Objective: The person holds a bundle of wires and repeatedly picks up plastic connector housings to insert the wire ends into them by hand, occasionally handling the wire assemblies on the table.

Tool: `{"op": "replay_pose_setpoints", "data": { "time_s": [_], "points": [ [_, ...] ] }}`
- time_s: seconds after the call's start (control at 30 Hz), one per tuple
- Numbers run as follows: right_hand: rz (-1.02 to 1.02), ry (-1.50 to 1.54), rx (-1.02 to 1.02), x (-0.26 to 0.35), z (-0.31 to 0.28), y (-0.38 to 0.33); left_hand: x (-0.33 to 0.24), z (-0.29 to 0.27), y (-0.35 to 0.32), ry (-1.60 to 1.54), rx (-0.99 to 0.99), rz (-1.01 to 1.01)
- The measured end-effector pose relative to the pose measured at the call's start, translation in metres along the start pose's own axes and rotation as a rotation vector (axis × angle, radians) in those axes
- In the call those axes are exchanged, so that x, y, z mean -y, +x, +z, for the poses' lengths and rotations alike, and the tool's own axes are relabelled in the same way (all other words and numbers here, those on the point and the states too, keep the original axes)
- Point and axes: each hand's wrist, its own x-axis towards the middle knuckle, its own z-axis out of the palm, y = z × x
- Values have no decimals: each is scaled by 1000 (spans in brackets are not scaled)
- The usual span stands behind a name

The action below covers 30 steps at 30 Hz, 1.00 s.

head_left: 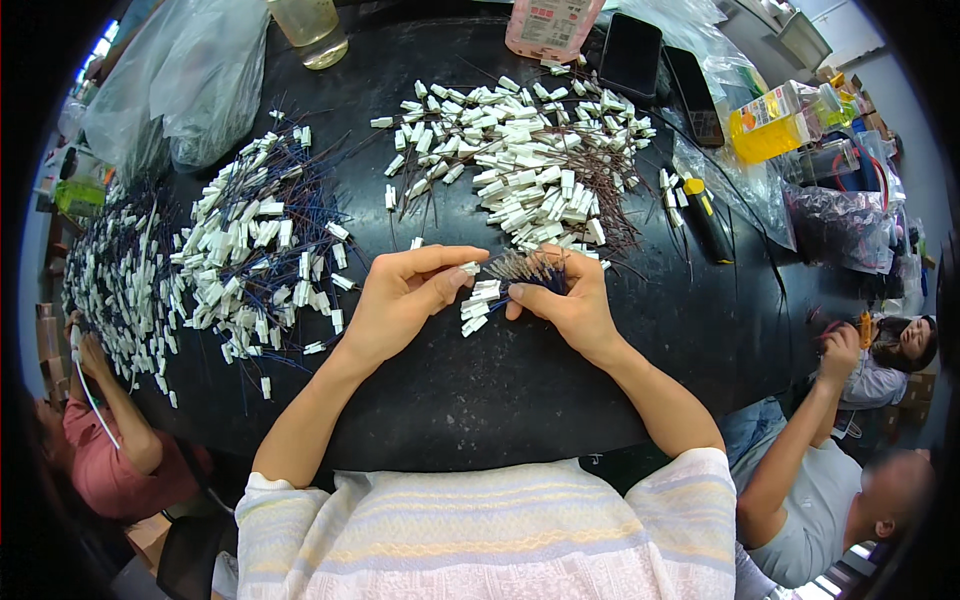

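My left hand (412, 298) is closed in a pinch, with a small white connector (470, 268) between thumb and fingertips. Close beside it, my right hand (578, 312) grips a bundle of thin wires (532, 270) whose dark ends fan upward. White connectors (482, 292) on that bundle stick out toward my left hand. Just beyond both hands lies a heap of white connectors on brownish wires (530, 150). To the left spreads another heap of white connectors on dark blue wires (255, 235).
More connectors (125, 290) cover the table's far left. At the back are plastic bags (190, 90), a cup (312, 35), a pink container (552, 28) and two phones (631, 58). A yellow-and-black tool (708, 225) and yellow bottle (770, 125) lie right. Co-workers (115, 450) sit on both sides.
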Motion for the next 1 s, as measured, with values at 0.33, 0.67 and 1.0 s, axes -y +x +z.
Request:
{"op": "replay_pose_setpoints", "data": {
  "time_s": [0.33,0.67,1.0],
  "points": [
    [-47,-64,-1,-6,0,0,4,-2,2,-253,70,-120],
    [-82,-75,4,-9,1,1,8,0,-2,-169,0,-61],
    [-114,-84,23,-10,-1,-1,11,8,-2,-156,35,-70]
  ]
}}
